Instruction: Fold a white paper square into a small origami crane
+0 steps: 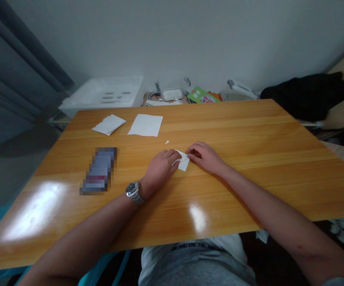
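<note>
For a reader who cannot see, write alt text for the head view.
A person's left hand and right hand touch a small white paper on a shiny wooden table. Beyond it lies a tiny scrap, with a white sheet and overlapping papers farther back to the left. A pixelated object lies left of the hands.

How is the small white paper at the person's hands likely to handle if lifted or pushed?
The small white paper is probably very light, being small and thin. It may flop less than the squarish sheet farther back, as it looks folded. Pushed, it would likely slide over the tabletop, whose bright reflections suggest a smooth surface.
</note>
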A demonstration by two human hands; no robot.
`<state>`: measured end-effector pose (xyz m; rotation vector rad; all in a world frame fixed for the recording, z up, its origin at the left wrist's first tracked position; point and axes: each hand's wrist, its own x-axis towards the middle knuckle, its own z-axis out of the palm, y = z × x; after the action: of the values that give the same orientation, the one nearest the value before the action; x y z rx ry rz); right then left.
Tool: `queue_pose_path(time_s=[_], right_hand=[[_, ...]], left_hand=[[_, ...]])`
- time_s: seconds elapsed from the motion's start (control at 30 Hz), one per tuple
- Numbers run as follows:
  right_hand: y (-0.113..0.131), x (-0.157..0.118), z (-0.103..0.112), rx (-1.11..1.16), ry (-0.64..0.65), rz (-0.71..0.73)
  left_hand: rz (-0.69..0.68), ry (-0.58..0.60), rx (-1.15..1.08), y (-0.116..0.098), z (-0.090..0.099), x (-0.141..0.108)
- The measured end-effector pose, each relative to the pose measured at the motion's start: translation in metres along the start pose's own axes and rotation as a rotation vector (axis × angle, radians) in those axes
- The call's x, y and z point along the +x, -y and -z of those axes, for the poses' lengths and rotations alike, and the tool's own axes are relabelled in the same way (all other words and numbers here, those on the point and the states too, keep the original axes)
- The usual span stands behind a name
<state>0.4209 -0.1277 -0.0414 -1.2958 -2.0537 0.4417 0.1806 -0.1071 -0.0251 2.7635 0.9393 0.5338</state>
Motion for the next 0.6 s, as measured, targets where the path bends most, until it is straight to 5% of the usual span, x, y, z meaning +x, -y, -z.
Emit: queue_pose_path(time_s=[0.37,0.6], right_hand=[[-0.009,0.0,-0.003,-0.022,-0.066,-0.026],[-0.013,-0.005,0.015,-0.036,0.064,0.172]], left_hand=[[-0.161,0.057,0.111,-0.007,0.001,-0.005],[-0.153,0.064,0.092,-0.012,0.001,-0.007]])
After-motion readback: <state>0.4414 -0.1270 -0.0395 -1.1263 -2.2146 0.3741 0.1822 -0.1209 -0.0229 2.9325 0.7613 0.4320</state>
